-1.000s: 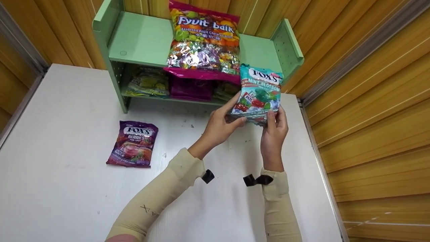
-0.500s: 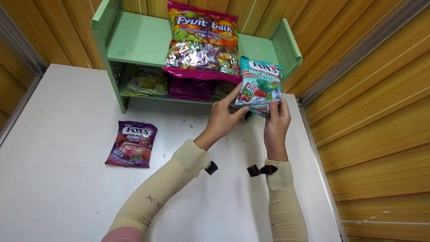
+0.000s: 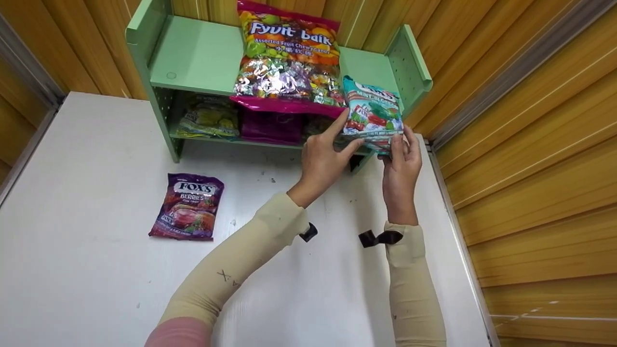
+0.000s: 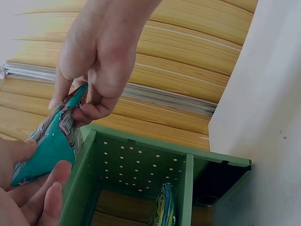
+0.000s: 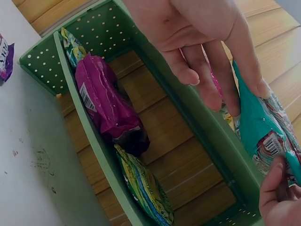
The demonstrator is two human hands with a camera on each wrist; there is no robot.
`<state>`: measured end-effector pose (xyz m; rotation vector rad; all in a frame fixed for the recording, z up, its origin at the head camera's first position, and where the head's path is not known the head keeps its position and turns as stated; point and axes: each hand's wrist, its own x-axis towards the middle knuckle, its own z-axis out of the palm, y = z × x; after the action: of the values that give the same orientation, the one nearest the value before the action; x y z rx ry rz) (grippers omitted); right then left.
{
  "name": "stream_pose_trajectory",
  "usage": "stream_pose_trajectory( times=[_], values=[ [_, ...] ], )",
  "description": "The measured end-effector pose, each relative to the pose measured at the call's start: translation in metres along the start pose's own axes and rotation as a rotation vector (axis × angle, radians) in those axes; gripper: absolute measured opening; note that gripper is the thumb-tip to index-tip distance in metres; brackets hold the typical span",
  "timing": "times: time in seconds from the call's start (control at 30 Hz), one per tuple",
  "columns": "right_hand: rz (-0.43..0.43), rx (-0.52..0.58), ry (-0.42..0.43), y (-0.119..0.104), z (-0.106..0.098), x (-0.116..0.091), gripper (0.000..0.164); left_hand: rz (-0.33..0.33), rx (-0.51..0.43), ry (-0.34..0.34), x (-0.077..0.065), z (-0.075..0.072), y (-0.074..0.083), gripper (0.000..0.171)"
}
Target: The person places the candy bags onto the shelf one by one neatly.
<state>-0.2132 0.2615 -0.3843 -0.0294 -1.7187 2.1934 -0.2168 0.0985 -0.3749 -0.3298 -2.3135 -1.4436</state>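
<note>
Both hands hold a teal Fox's Mint Blossom candy bag (image 3: 373,113) at the right front of the green shelf's top board. My left hand (image 3: 320,156) grips its lower left side, index finger along the edge and thumb near the bottom. My right hand (image 3: 401,180) pinches the lower right corner, thumb in front and fingers partly hidden behind. In the right wrist view, the bag's teal side (image 5: 251,110) lies between both hands. A large Fyvit baik chewy candy bag (image 3: 289,58) leans on the top board just left of it.
The green shelf (image 3: 197,55) has raised side panels. Its lower level holds a yellow candy bag (image 3: 212,115), a purple bag (image 3: 271,126) and a green-yellow bag (image 5: 146,183). A purple Fox's Berries bag (image 3: 188,207) lies on the white table (image 3: 96,270). Wood-patterned walls (image 3: 530,193) surround it.
Both hands have moved forward and up with the mint candy bag, toward the top board. The bag has tipped back, so its front label looks shorter. The other bags have stayed put.
</note>
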Motion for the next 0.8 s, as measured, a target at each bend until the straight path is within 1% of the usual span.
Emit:
stream_pose_trajectory(
  times=[0.13,0.27,0.33,0.5,0.57,0.67,0.8],
  values=[
    [-0.031,0.028,-0.029,0.001,-0.003,-0.005,0.057,0.01,0.033,0.049,0.002,0.003,0.002,0.063],
    [-0.06,-0.015,-0.028,0.002,-0.003,-0.004,0.064,0.01,0.078,0.079,0.004,0.006,0.003,0.062],
    [-0.085,-0.059,-0.017,0.003,-0.002,-0.002,0.066,0.005,0.095,0.087,0.006,0.007,0.003,0.062],
    [-0.139,-0.162,0.019,0.005,0.002,0.006,0.066,-0.028,0.101,0.076,0.011,0.009,0.003,0.062],
    [-0.151,-0.195,0.04,0.007,0.004,0.008,0.064,-0.031,0.1,0.067,0.011,0.009,0.003,0.063],
    [-0.164,-0.231,0.07,0.008,0.006,0.011,0.062,-0.013,0.079,0.052,0.008,0.008,0.003,0.066],
    [-0.169,-0.261,0.094,0.008,0.008,0.015,0.06,0.023,0.014,0.028,-0.003,0.006,0.004,0.068]
  ],
)
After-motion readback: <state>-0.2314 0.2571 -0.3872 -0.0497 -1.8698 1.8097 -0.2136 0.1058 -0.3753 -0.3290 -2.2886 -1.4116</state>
